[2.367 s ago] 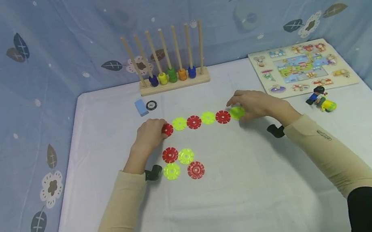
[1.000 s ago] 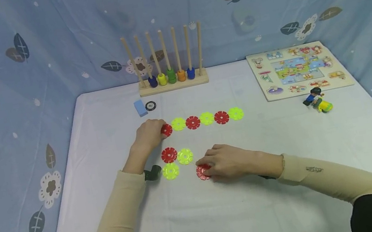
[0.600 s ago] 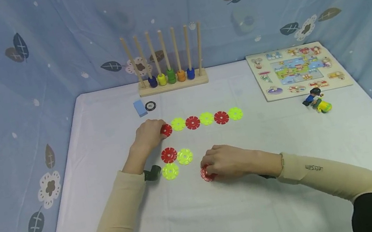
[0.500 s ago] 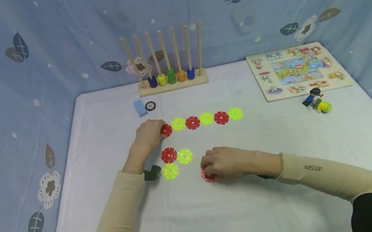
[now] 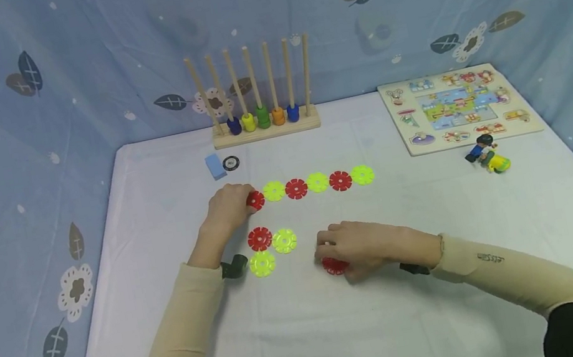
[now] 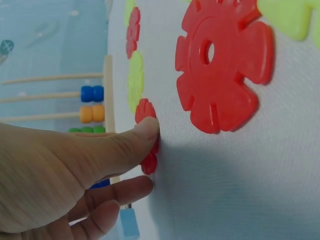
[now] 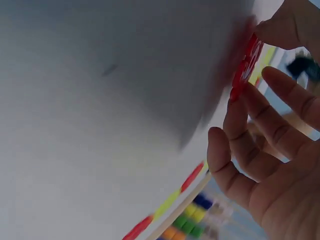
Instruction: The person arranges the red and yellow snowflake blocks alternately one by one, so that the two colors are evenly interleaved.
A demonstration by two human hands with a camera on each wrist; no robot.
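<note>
A row of red and yellow-green slotted discs [image 5: 317, 183] lies across the white table. My left hand [image 5: 242, 202] pinches the red disc [image 5: 255, 200] at the row's left end; the left wrist view shows the thumb [image 6: 142, 132] on that disc's edge [image 6: 146, 112]. Below the row sit a red disc [image 5: 259, 239] and two yellow-green discs [image 5: 285, 240], [image 5: 262, 263]. To their right, my right hand [image 5: 331, 259] pinches a loose red disc [image 5: 335, 265]. The right wrist view shows it tilted on edge [image 7: 247, 62] between thumb and fingers.
A wooden peg rack [image 5: 266, 126] with coloured beads stands at the back. A blue block [image 5: 215, 166] and a small round black piece [image 5: 230, 163] lie in front of it. A picture puzzle board [image 5: 459, 106] and a toy figure [image 5: 487, 154] are at the right.
My right hand left the row's right end, came down to the loose red disc, took hold of it and shifted it a little rightward. The left hand stayed put.
</note>
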